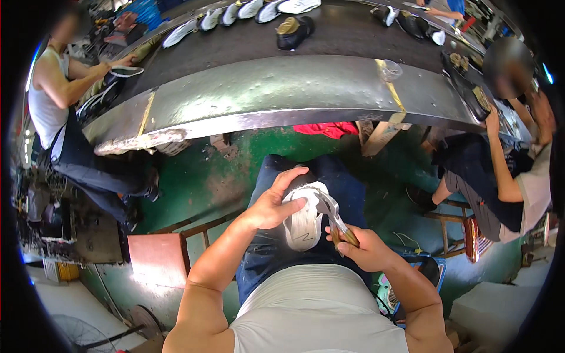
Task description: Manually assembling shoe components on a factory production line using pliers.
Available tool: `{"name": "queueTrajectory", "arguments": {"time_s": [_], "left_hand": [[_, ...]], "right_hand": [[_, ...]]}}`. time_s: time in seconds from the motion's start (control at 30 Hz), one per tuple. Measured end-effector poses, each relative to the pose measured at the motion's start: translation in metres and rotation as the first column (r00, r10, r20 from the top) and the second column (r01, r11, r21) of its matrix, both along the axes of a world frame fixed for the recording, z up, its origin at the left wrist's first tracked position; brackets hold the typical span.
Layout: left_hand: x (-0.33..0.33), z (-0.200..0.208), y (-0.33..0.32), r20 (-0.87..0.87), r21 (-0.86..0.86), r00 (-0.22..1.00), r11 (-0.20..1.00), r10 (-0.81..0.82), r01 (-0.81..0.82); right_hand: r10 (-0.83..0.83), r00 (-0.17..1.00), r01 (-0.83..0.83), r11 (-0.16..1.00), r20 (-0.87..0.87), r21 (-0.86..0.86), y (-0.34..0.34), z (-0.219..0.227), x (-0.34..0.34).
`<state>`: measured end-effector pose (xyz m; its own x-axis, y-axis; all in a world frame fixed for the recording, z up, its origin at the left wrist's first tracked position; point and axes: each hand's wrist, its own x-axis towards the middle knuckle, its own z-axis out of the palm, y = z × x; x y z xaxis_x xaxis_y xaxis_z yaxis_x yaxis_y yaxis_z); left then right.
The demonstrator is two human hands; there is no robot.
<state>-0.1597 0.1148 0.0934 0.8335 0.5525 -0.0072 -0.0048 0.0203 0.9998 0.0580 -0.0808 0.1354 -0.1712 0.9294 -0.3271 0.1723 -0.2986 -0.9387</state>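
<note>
On my lap rests a white shoe (299,229) with a dark mark on its lower part. My left hand (273,203) grips its far end, thumb across the white surface and fingers round the dark side. A pair of metal pincers (334,215) is closed in my right hand (368,248). Their curved jaws are at the right edge of the shoe; whether they bite on material is too small to tell.
Ahead runs a dark conveyor belt (229,53) behind a metal ledge (253,94). White shoes (229,14) and a black shoe (294,33) stand on it. Co-workers sit at left (50,88) and right (506,176), handling shoes. A pinkish stool (158,257) stands at my left.
</note>
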Motion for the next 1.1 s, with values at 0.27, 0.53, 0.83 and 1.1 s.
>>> {"name": "queueTrajectory", "arguments": {"time_s": [0.27, 0.53, 0.83, 1.1], "left_hand": [[-0.026, -0.004, 0.0, -0.057, 0.195, 0.988, 0.972, 0.146, -0.133], [-0.028, -0.034, 0.012, 0.037, 0.129, 0.981, 0.973, 0.189, -0.193], [-0.035, -0.034, 0.015, 0.142, -0.414, 0.952, 0.89, 0.27, -0.191], [-0.024, -0.065, 0.031, -0.05, -0.453, 0.877, 0.772, 0.477, -0.446]], "right_hand": [[-0.029, 0.898, -0.15, 0.918, -0.439, -0.368, 0.051, 0.016, 0.0], [-0.105, 0.881, -0.1, 0.912, 0.461, 0.398, 0.061, -0.058, -0.03], [-0.009, 0.575, -0.183, 0.973, 0.818, 0.139, 0.065, -0.007, -0.071], [0.321, 0.746, -0.388, 0.922, 0.583, -0.012, 0.081, -0.013, -0.031]]}}
